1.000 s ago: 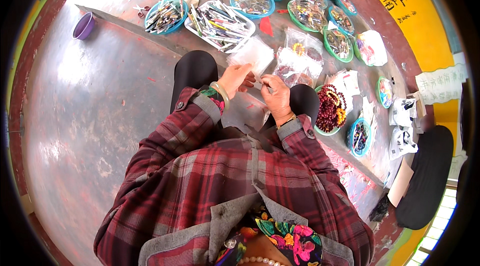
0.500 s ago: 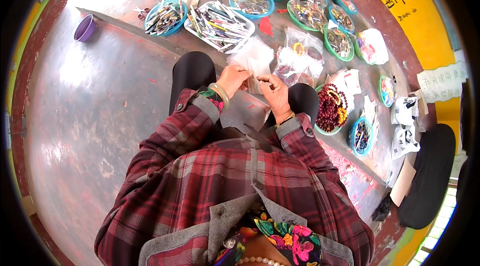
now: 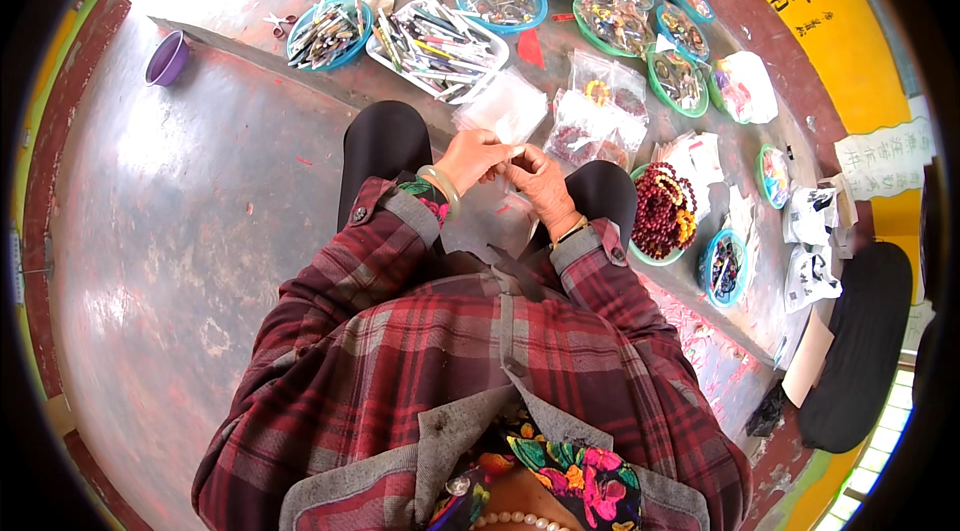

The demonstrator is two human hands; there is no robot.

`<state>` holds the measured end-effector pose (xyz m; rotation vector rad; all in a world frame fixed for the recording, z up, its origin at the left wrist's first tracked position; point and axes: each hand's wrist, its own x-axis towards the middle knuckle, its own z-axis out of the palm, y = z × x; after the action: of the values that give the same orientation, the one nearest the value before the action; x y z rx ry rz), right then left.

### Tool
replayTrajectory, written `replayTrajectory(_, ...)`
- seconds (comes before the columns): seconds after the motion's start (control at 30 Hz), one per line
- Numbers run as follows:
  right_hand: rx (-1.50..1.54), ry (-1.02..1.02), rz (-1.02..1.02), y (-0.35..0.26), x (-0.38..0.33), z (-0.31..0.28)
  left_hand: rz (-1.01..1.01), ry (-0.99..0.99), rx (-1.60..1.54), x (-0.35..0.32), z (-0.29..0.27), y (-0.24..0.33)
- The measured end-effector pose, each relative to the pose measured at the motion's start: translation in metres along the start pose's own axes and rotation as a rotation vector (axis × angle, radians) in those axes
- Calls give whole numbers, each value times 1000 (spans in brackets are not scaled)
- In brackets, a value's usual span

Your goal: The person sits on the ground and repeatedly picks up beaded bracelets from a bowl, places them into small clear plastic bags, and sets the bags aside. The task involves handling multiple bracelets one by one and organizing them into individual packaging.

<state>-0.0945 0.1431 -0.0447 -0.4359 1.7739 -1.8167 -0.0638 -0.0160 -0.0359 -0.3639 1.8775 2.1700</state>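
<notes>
My left hand (image 3: 474, 160) and my right hand (image 3: 542, 185) meet above my lap, between my knees. The thumbs and fingers of both are pinched together, fingertips touching. A small clear plastic bag (image 3: 512, 215) appears to hang from the pinch; its see-through film is hard to make out against the floor. Just beyond my hands lies a stack of clear plastic bags (image 3: 506, 103). To the right of that stack are zip bags of beads (image 3: 598, 116). A bowl of dark red bead strings (image 3: 663, 216) stands beside my right knee.
Ahead are a white basket of pens (image 3: 440, 49), a blue bowl of pens (image 3: 328, 34) and scissors (image 3: 279, 25). Several bowls of small items (image 3: 612, 23) spread toward the far right. A purple bowl (image 3: 167, 59) sits far left, a blue basket (image 3: 722, 268) at right.
My hands have come together, the right fingertips moving left to meet the left ones. The clear bag that was between them now hangs lower, below the fingers.
</notes>
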Motion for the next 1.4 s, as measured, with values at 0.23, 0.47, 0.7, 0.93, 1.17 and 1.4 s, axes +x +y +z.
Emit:
replayTrajectory(0.23, 37, 101, 72, 8, 2, -6, 13, -10, 12, 4, -2, -5)
replayTrajectory(0.47, 88, 120, 84, 10, 3, -10, -17, -54, 37, 0, -1, -1)
replayTrajectory(0.7, 97, 115, 85, 13, 4, -11, -18, -76, 73, -1, -2, 2)
replayTrajectory(0.93, 1, 140, 60, 5, 3, -5, 7, -4, 134, 1, -2, -2)
replayTrajectory(1.17, -58, 137, 23, 8, 4, -6, 69, 8, 172, 0, -1, -1)
replayTrajectory(1.4, 52, 169, 49, 12, 3, -11, 96, -11, 100, 5, -3, -7)
